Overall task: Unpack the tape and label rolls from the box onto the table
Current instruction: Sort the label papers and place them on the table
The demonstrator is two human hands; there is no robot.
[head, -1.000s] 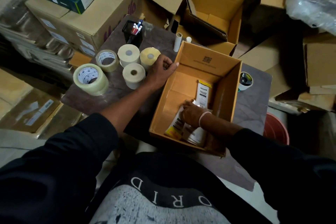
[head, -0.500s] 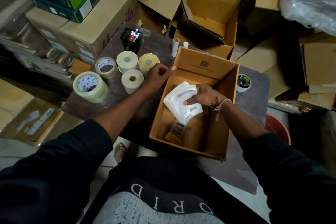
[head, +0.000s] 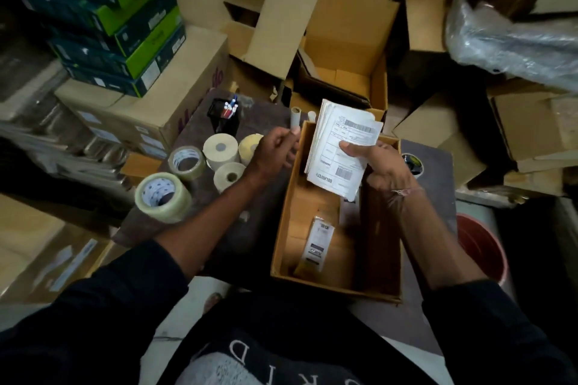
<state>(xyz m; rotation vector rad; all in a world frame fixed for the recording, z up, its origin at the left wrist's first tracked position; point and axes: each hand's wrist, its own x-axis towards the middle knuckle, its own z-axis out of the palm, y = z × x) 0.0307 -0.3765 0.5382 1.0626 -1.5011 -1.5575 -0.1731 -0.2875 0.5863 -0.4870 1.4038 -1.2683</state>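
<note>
Fingers of the left hand (head: 275, 150) are curled at the box (head: 283, 222) wall, seemingly holding nothing. Beside it, a stack of printed labels (head: 339, 147) is pinched above the box by the right hand (head: 380, 165). Light, floppy sheets are judged likely to fan; a grip across the stack's middle is advised.

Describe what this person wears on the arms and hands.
Both arms wear dark, near-black long sleeves pushed up toward the elbows, so the forearms are bare. The left hand is bare: no glove, ring or watch shows. The right hand is also ungloved; a thin light thread band circles its wrist. The dark top has pale block letters across the chest.
</note>
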